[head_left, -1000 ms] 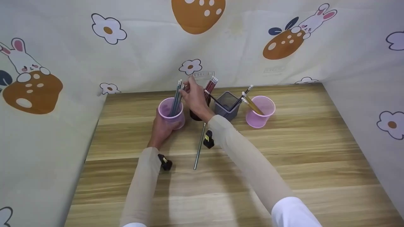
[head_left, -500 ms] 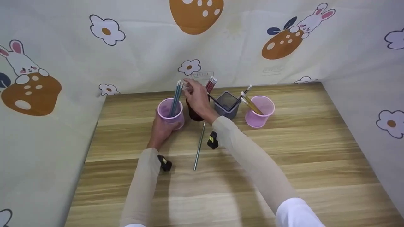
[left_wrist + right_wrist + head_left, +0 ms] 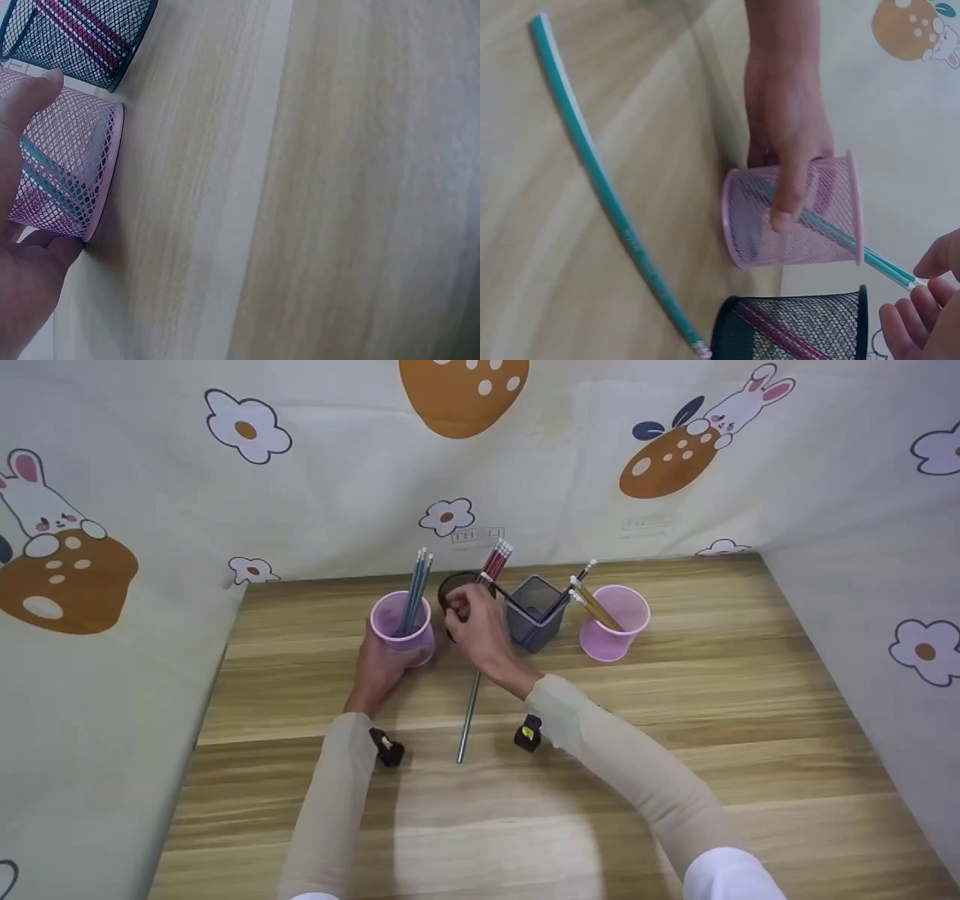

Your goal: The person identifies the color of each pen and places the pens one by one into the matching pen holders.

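My left hand [image 3: 377, 671] grips a pink mesh pencil cup [image 3: 421, 643] from its near left side, thumb along the wall in the right wrist view. Several teal pencils [image 3: 415, 592] lean in this cup, white eraser ends up. My right hand [image 3: 484, 634] hovers in front of a round black mesh cup [image 3: 731, 341], fingers loosely bent and nothing seen between them. It partly hides that cup, which holds several dark red pencils [image 3: 496, 559]. A loose teal pencil [image 3: 619, 206] lies on the table below the right hand, its eraser end toward the black cup.
Right of the black cup stands a square grey mesh holder [image 3: 531, 639] with dark pencils leaning in it. Farther right, another pink cup [image 3: 609, 649] holds several yellow pencils [image 3: 602, 613]. A patterned cloth wall [image 3: 337, 495] rises behind the wooden table [image 3: 675, 780].
My right hand has come away from the teal pencils' tops, moving down and right to the front of the black cup. My left hand stays on the pink cup.
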`<action>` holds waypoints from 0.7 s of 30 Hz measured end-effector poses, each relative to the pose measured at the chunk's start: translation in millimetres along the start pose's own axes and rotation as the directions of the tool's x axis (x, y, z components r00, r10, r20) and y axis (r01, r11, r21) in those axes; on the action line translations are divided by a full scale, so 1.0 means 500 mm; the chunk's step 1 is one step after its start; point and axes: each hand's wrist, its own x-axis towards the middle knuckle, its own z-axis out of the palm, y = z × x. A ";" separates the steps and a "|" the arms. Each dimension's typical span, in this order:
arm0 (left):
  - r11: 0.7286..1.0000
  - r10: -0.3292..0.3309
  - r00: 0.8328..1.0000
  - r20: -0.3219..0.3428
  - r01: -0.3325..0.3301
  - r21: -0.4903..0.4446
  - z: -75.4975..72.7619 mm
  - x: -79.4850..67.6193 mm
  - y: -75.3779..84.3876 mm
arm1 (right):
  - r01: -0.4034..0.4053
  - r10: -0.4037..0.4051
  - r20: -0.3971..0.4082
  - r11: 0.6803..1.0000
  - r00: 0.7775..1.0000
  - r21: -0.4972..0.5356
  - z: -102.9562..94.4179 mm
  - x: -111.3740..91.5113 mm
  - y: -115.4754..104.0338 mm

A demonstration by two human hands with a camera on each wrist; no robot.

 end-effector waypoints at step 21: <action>0.999 -0.004 1.000 0.000 0.004 -0.036 0.003 0.001 -0.002 | -0.148 0.243 0.214 0.913 0.946 -0.379 0.047 -0.106 0.092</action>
